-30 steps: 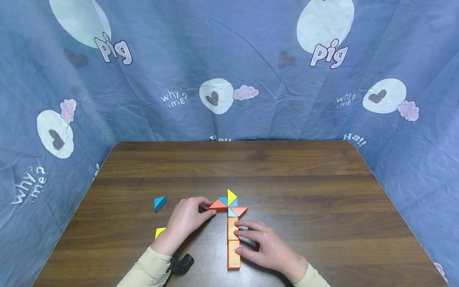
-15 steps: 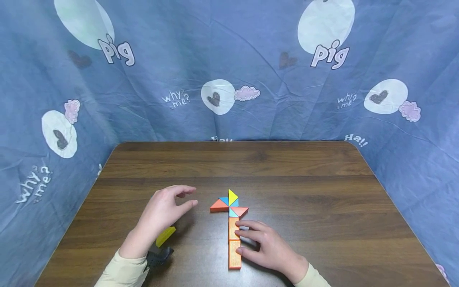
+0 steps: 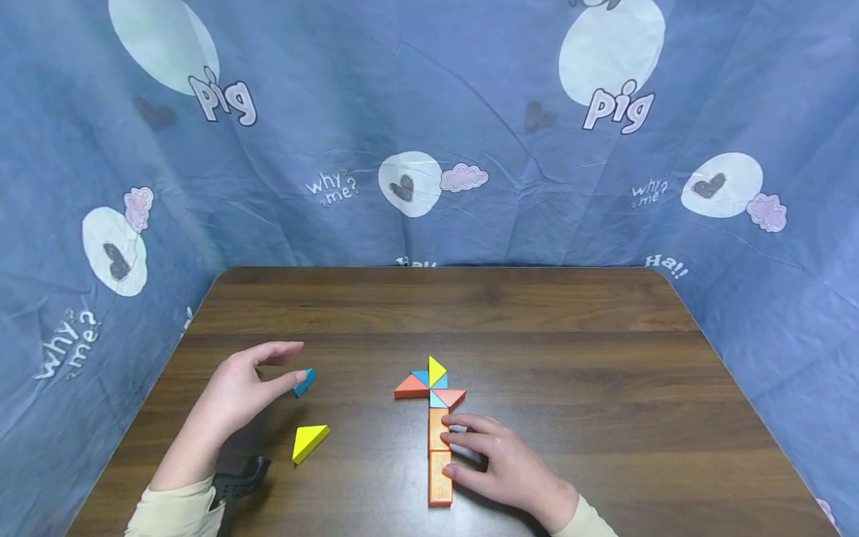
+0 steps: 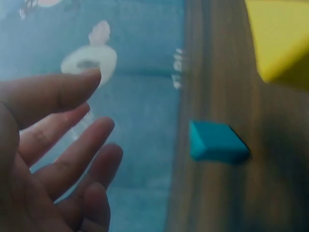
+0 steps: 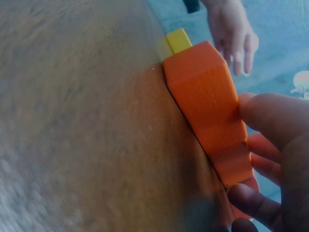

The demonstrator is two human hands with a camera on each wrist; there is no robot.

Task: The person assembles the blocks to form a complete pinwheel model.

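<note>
My left hand [image 3: 241, 388] hovers over a blue triangular block [image 3: 305, 383] at the table's left, its thumb partly covering the block in the head view. Nothing lies between its spread fingers; in the left wrist view the blue block [image 4: 219, 142] sits apart from them. My right hand [image 3: 499, 459] rests its fingertips on the right edge of two orange rectangular blocks, one nearer [image 3: 440, 481] and one farther [image 3: 438, 427], laid end to end. Beyond them, a pinwheel shape includes a yellow triangle [image 3: 435, 371], red triangle [image 3: 411, 387], pink triangle [image 3: 450, 397] and blue pieces.
A loose yellow triangular block [image 3: 309, 441] lies on the brown wooden table [image 3: 570, 358], to the right of the left forearm. A black wrist device [image 3: 241, 479] hangs below the left wrist. Blue patterned cloth [image 3: 523, 224] rises behind the table.
My left hand has let go of the red triangle in the pinwheel and moved left to the blue block, uncovering the yellow block. The right hand stays where it was.
</note>
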